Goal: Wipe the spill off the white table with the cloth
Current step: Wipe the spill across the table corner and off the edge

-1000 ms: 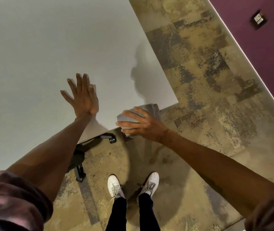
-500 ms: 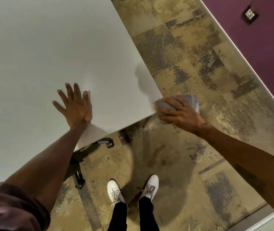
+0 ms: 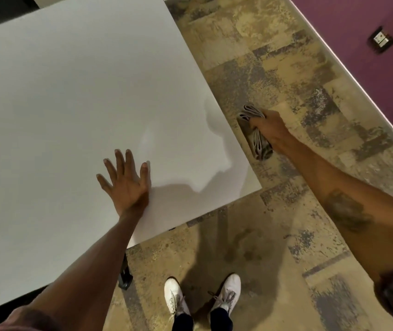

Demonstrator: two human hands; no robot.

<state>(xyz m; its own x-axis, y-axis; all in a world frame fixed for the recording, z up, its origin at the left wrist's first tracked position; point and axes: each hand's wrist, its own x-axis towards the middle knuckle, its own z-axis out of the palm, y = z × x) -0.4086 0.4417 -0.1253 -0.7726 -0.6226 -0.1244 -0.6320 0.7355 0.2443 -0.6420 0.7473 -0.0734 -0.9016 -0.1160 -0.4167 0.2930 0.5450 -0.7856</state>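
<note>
The white table (image 3: 76, 96) fills the left and middle of the head view. My left hand (image 3: 126, 185) lies flat on it near the front edge, fingers spread. My right hand (image 3: 272, 132) holds the folded grey cloth (image 3: 256, 137) bunched in its fingers, off the table, just past its right edge and over the floor. I see no distinct spill on the tabletop, only shadows near the right front corner.
Mottled tan and grey carpet (image 3: 286, 235) lies around the table. A purple wall (image 3: 369, 68) with a socket plate (image 3: 381, 40) runs along the right. My white shoes (image 3: 202, 297) stand below the table corner. A black table foot (image 3: 125, 278) shows under the front edge.
My right hand carried the cloth from the table's front edge off past the corner to the right side, over the floor. The left hand stayed flat on the table.
</note>
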